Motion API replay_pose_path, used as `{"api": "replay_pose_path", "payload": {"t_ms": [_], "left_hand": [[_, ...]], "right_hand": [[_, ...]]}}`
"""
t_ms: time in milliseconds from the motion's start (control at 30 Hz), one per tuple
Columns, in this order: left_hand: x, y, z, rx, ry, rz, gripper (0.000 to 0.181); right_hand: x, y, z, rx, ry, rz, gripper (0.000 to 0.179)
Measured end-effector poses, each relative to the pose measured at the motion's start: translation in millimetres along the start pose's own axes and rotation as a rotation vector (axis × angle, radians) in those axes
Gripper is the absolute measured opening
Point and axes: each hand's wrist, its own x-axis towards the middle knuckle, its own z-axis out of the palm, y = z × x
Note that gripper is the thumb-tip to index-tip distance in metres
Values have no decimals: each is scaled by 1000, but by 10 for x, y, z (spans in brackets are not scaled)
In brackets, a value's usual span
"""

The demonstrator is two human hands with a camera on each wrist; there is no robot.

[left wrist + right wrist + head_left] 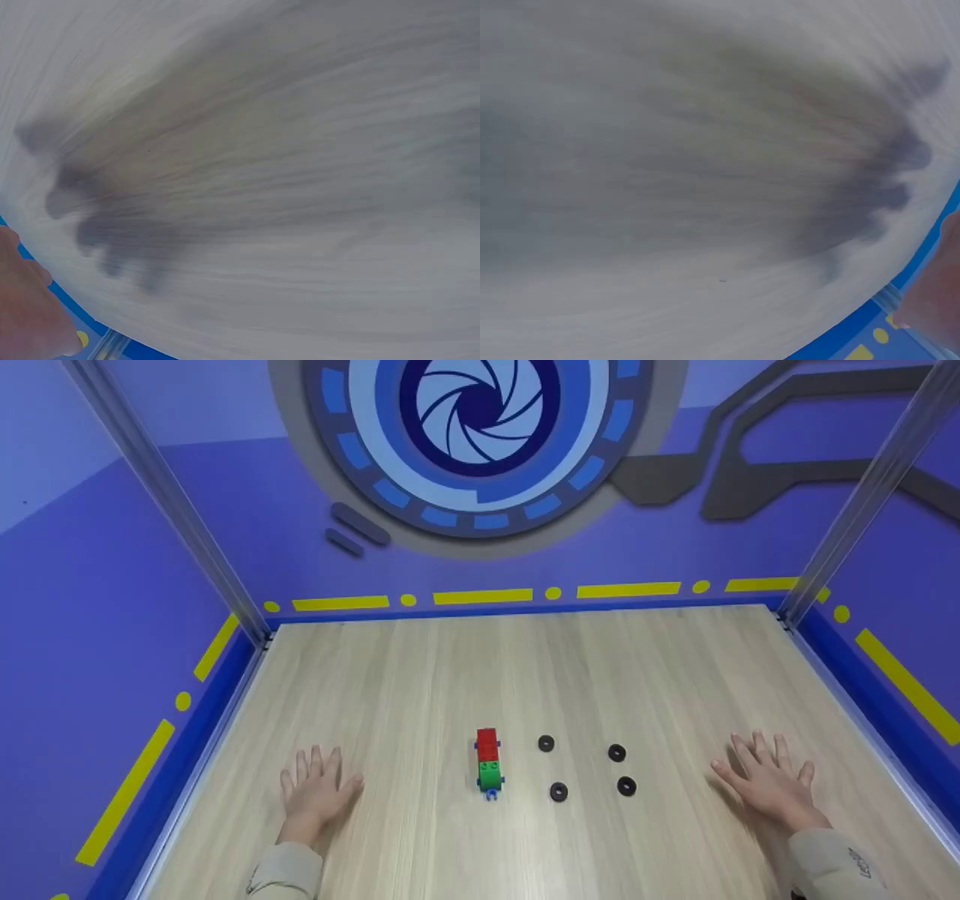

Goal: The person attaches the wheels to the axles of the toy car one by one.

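A small toy car of building blocks (488, 757), red at the far end and green at the near end, stands mid-table with blue axle stubs at its sides and a blue hitch in front. To its right lie several black toy wheels (616, 752), spread apart from one another. Left of the car, my left hand (316, 791) is palm down with fingers spread, holding nothing. On the far right my right hand (770, 780) is likewise spread, with nothing in it. Both wrist views show mostly tabletop with a hand's shadow and part of the hand at the corner.
The pale wooden table (390, 682) is bounded by a blue-purple back wall (480, 574) and side walls, with metal posts (855, 502) at the rear corners. The wheels lie between the car and my right hand.
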Motion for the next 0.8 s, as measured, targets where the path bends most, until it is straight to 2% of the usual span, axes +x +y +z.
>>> {"api": "replay_pose_path", "payload": {"t_ms": [133,267,667,800], "left_hand": [[-8,22,1,-15,-31,-11,72],[-3,60,-9,-19,-34,-5,72],[131,269,-127,28,-19,58,73],[183,384,-180,9,-3,97,73]], "right_hand": [[-5,-17,18,11,-9,-4,82],[-4,-48,32,19,-7,-1,82],[65,-180,-25,-45,5,-25,84],[125,-276,-71,-60,21,-40,85]]}}
